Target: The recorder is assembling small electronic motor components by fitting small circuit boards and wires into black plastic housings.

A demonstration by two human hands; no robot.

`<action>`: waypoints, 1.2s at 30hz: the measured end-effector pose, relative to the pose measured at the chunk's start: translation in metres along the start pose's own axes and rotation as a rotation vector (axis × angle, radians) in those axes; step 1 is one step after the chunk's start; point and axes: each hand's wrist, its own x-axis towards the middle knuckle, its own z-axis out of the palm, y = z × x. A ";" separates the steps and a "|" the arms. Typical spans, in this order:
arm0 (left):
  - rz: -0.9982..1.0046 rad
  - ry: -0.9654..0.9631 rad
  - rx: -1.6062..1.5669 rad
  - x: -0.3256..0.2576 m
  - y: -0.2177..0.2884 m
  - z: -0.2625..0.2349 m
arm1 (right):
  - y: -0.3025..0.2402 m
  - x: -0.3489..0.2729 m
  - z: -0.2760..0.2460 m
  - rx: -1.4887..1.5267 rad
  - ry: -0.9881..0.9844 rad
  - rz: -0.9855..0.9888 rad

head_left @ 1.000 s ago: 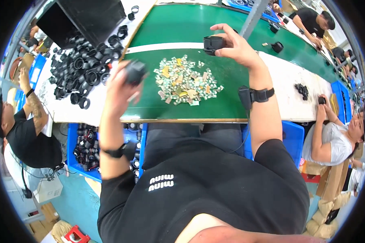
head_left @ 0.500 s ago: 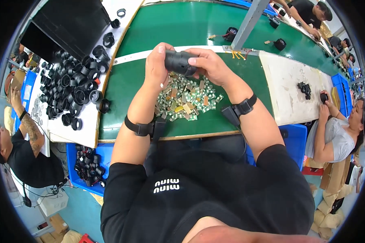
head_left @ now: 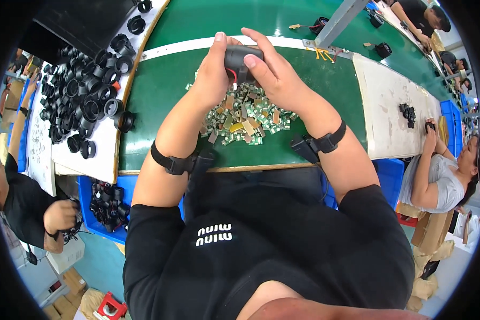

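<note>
Above the green counter [head_left: 160, 101], both hands meet on one small black part [head_left: 241, 57], held up off the surface. Left hand [head_left: 214, 72] wraps its left side, fingers curled over the top. Right hand [head_left: 272, 74] closes on the right side, thumb pressed on the front face. A thin red wire [head_left: 233, 85] hangs from the part's lower edge. Looks like a small motor or fan housing, but the fingers cover most of it, hard to tell.

Directly below the hands: a loose pile of small metal pieces [head_left: 245, 120], silver and gold toned, lying on the green mat. Both wrists carry black straps.

Left of the mat, a white board [head_left: 104, 144] carries a heap of black rings [head_left: 82, 96], one ring [head_left: 125, 121] sitting at the mat's edge. Blue bin [head_left: 98, 224] under the counter edge holds more black parts. Other people work at the far right and lower left.
</note>
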 end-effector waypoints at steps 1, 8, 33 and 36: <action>-0.001 -0.061 0.003 0.003 -0.003 -0.009 | -0.003 0.000 -0.001 -0.030 -0.010 0.068; 0.005 0.007 -0.090 -0.004 -0.003 0.004 | 0.004 -0.003 0.005 -0.082 0.025 0.094; 0.686 0.167 0.221 0.005 0.000 0.011 | 0.016 0.003 0.015 0.537 0.098 0.252; 1.025 0.105 0.233 0.004 0.000 0.016 | 0.024 0.004 0.004 0.664 0.075 0.217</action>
